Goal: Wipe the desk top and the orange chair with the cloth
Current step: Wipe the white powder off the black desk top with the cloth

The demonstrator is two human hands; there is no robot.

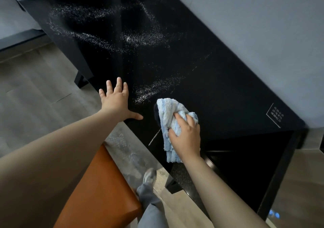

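The glossy black desk top (201, 73) runs from the upper left to the lower right and carries swirls of white dust (143, 38), with one patch (150, 89) just beyond my hands. My right hand (185, 133) grips a bunched light blue and white cloth (168, 112) and holds it against the desk near its front edge. My left hand (117, 98) lies flat with fingers spread on the desk's front edge, left of the cloth. The orange chair (103, 191) shows its seat at the bottom, under my left forearm.
A grey wall (263, 26) borders the desk's far side. Wood floor (35, 91) lies to the left and below. My leg and shoe (149, 177) stand between chair and desk. A white printed mark (275, 115) sits near the desk's right end.
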